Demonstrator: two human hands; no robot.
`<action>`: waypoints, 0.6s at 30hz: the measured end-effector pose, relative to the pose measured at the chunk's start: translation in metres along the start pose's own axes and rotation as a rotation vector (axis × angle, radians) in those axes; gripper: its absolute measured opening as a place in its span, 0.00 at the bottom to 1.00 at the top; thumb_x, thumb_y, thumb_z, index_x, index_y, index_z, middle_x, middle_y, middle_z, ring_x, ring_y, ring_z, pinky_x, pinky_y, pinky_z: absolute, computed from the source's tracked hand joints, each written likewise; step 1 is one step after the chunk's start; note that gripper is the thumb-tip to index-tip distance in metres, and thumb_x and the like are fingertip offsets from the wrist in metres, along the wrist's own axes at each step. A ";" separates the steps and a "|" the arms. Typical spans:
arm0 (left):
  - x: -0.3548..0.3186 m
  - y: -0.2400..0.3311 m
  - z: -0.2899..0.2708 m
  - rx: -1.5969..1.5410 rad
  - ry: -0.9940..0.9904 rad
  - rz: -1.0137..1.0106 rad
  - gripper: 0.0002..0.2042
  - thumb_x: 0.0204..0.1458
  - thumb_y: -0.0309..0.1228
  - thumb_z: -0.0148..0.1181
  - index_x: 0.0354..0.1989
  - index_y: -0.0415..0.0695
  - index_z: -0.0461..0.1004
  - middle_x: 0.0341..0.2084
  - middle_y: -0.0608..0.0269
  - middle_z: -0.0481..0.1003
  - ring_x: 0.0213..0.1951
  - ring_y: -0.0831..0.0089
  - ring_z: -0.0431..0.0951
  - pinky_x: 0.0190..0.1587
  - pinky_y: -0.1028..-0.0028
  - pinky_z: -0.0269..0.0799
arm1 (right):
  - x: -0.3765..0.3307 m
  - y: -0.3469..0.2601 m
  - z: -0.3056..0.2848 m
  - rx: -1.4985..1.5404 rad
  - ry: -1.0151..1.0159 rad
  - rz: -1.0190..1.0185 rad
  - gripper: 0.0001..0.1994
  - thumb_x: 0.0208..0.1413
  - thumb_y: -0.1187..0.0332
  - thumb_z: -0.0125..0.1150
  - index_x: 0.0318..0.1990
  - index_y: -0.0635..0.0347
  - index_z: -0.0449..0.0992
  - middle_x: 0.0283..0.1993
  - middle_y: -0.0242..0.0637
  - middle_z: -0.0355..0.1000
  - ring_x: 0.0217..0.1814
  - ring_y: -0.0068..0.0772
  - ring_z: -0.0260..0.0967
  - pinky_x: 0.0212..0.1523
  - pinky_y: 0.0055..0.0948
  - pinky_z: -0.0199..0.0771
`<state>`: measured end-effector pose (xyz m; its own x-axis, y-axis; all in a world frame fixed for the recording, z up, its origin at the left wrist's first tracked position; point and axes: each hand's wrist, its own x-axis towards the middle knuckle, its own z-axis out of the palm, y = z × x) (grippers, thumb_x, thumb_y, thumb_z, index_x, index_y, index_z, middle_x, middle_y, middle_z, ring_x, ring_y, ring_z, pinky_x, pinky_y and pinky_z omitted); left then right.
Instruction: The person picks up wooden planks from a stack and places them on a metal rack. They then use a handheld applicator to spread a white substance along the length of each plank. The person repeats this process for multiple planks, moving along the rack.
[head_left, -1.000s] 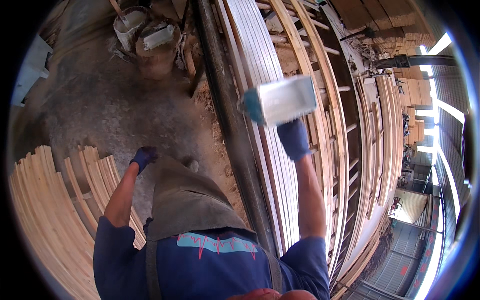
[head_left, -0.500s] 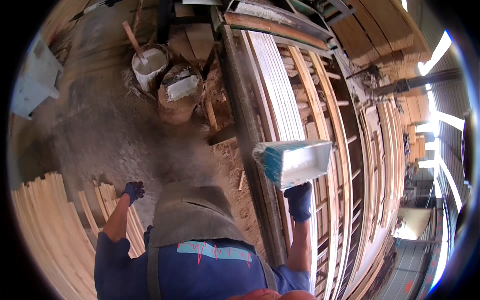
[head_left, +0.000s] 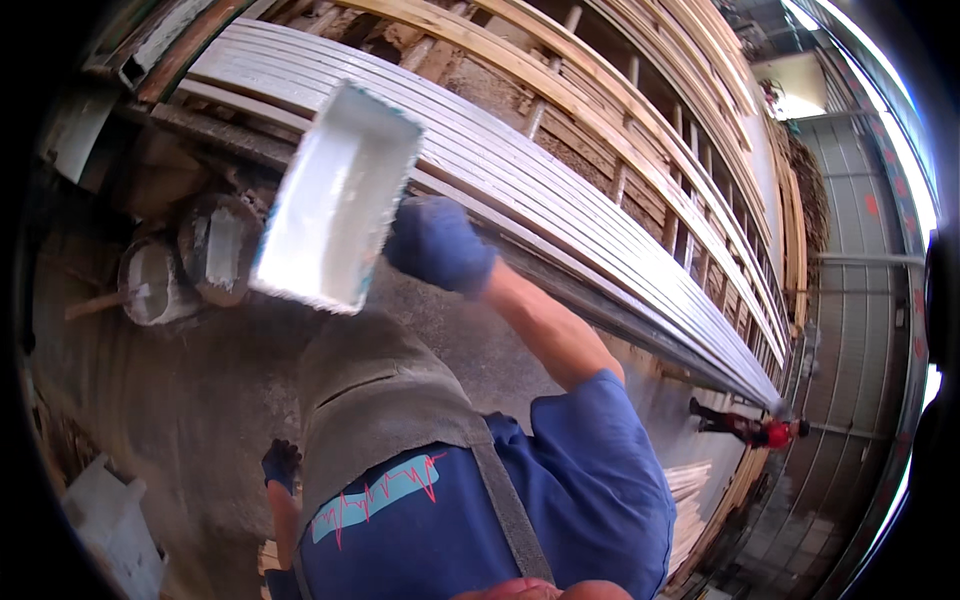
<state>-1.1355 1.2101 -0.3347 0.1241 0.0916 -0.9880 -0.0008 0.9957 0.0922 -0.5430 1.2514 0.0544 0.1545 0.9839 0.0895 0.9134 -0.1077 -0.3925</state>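
My right hand (head_left: 437, 243), in a blue glove, is closed on the side of a rectangular open box (head_left: 335, 200). White coats the box's inside, and teal shows along its edges. The box is tilted so that its hollow faces me. Behind it runs a row of long, narrow boards (head_left: 560, 195) with wet-looking white upper faces, lying side by side on a rack. My left hand (head_left: 281, 463), in a dark glove, hangs low by my apron, apart from any object. Its fingers are loosely bent and a little apart, with nothing visible in them.
A bucket (head_left: 150, 285) with white contents and a stick stands at left, beside a stump-like block (head_left: 220, 250) with a white slab on top. Bare wooden strips (head_left: 620, 90) lie across the rack. A person (head_left: 750, 428) in red stands far off at right.
My view has swung round to the right, so the rack now runs diagonally. The box, still in my right hand, has come nearer and tipped differently. My left hand remains down by my side.
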 end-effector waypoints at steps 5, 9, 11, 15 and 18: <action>0.036 0.071 -0.021 0.132 -0.042 -0.075 0.18 0.58 0.51 0.47 0.48 0.54 0.72 0.48 0.59 0.74 0.48 0.58 0.73 0.43 0.59 0.69 | -0.081 0.063 -0.025 -0.162 -0.129 0.492 0.13 0.49 0.55 0.67 0.33 0.54 0.80 0.27 0.36 0.77 0.25 0.35 0.75 0.25 0.31 0.73; 0.036 0.126 0.021 0.204 -0.153 0.082 0.20 0.58 0.54 0.47 0.47 0.54 0.72 0.49 0.59 0.75 0.47 0.60 0.73 0.40 0.64 0.67 | -0.215 0.091 -0.056 -0.106 0.052 0.751 0.12 0.51 0.64 0.63 0.40 0.61 0.79 0.35 0.45 0.79 0.38 0.41 0.77 0.39 0.34 0.75; 0.032 0.145 0.038 0.387 -0.129 0.156 0.22 0.58 0.55 0.47 0.49 0.52 0.71 0.48 0.58 0.75 0.42 0.60 0.76 0.36 0.65 0.68 | -0.294 0.110 -0.060 0.047 0.126 0.874 0.11 0.52 0.67 0.61 0.40 0.64 0.79 0.38 0.45 0.79 0.40 0.39 0.77 0.42 0.34 0.74; 0.027 0.123 0.098 0.618 -0.075 0.235 0.19 0.59 0.49 0.48 0.49 0.49 0.73 0.42 0.57 0.78 0.34 0.63 0.78 0.31 0.66 0.70 | -0.379 0.089 -0.085 0.010 0.118 0.992 0.14 0.54 0.67 0.58 0.47 0.61 0.75 0.43 0.47 0.76 0.46 0.50 0.73 0.45 0.42 0.72; -0.006 0.106 0.109 0.671 0.021 0.233 0.14 0.60 0.41 0.50 0.46 0.47 0.75 0.36 0.59 0.79 0.30 0.67 0.78 0.30 0.68 0.73 | -0.434 0.081 -0.078 -0.498 -0.137 0.418 0.15 0.56 0.71 0.54 0.52 0.61 0.72 0.48 0.49 0.72 0.45 0.48 0.72 0.43 0.40 0.72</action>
<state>-1.0278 1.3138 -0.3050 0.1764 0.3085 -0.9347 0.5871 0.7292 0.3515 -0.5061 0.8044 0.0553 0.5139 0.8509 -0.1087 0.8572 -0.5044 0.1042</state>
